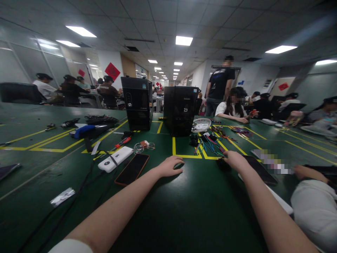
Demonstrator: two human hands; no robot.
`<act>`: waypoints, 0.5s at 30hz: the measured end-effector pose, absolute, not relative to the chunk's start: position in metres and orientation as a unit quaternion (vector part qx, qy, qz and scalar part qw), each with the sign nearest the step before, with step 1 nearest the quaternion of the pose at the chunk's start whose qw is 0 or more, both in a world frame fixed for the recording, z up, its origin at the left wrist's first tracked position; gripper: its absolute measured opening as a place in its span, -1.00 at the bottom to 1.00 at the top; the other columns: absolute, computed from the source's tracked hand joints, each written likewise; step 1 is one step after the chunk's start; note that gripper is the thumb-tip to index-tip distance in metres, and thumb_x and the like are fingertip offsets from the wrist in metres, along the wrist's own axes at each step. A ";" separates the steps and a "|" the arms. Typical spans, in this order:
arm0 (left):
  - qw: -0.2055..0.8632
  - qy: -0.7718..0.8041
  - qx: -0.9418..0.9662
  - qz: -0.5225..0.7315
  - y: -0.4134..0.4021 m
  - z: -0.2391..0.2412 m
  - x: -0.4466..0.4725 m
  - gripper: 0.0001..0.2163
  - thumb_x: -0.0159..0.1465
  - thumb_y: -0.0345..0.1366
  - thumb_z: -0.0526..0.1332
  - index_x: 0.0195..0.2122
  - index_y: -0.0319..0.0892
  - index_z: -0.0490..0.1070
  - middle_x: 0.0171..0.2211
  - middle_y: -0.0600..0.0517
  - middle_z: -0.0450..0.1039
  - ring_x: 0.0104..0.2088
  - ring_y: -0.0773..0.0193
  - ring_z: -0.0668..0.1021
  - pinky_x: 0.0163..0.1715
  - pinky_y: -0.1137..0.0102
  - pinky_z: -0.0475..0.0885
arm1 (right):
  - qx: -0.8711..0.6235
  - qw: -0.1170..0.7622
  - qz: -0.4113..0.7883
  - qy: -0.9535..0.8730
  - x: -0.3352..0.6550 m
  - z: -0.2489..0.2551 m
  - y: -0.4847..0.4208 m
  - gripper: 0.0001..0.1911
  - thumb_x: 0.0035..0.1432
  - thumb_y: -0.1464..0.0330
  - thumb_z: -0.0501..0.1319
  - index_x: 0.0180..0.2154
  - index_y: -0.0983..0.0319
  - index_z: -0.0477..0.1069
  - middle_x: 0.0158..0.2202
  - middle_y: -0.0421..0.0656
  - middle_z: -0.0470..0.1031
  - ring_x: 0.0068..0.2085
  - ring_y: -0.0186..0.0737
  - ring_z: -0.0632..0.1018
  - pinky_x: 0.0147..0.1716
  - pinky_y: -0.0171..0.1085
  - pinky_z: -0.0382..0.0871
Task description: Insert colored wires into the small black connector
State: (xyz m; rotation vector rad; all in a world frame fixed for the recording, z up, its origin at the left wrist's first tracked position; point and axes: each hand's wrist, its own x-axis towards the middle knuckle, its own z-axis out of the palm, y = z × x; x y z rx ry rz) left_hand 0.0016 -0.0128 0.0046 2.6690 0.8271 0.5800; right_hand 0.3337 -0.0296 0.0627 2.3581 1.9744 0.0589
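I had the person's R hand (235, 161) out over the green table (189, 211), fingertips at a small blk item (222, 164) right of ctr. Fingers were bent down onto it, approx. — whether they actually gripped it or only touched it I couldn't tell. The item sat just nearer me than the yellow tape (188, 156) and the bundle of colored wires (210, 144). Its long axis, what I could see of it, ran slightly diag., far L to near R; the L end pointed toward table ctr, the R end was partly hidden by the hand. Couldn't tell which end was its front.

L hand (170, 166) rested on bare tabletop at ctr, fingers open in a loose curl, w/ a gap betw. thumb and fingertips. Nearest to it, on the L, was a brown-edged phone (133, 170) lying flat, screen up — long axis diag., near L to far R, far end toward the PC towers (181, 112). Beyond the phone lay glasses (139, 148), w/ a white box (121, 154) beside it, pointing approx. the same way.

A dark phone (259, 169) lay just R of the R forearm, its near end angled right. Past that, a neighbor's hand (310, 172) and white sleeve (316, 211) showed at far R.
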 end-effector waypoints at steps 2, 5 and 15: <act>0.145 0.285 0.926 0.201 -0.013 0.005 0.001 -0.63 0.19 -0.12 0.11 0.01 -0.10 0.31 0.05 -0.05 0.28 0.07 0.11 0.30 0.06 0.23 0.20 | 0.765 0.034 0.014 0.642 0.333 0.062 -0.029 -0.67 0.04 0.40 0.09 -0.12 0.24 0.42 -0.15 0.00 0.46 -0.15 -0.11 0.48 -0.25 -0.29 0.28; 0.144 0.285 0.926 0.202 -0.013 0.006 0.001 -0.63 0.20 -0.11 0.11 0.01 -0.10 0.31 0.05 -0.05 0.28 0.07 0.11 0.30 0.06 0.23 0.20 | 0.759 0.051 0.010 0.649 0.332 0.063 -0.028 -0.68 0.03 0.40 0.08 -0.14 0.23 0.43 -0.15 -0.01 0.47 -0.16 -0.12 0.48 -0.28 -0.30 0.29; 0.150 0.289 0.925 0.198 -0.014 0.007 0.001 -0.62 0.19 -0.10 0.11 0.01 -0.09 0.31 0.05 -0.04 0.28 0.07 0.10 0.30 0.05 0.21 0.20 | 0.771 0.079 -0.143 0.615 0.331 0.062 -0.029 -0.72 0.12 0.43 0.00 -0.18 0.26 0.41 -0.41 -0.09 0.51 -0.48 -0.30 0.50 -0.47 -0.38 0.28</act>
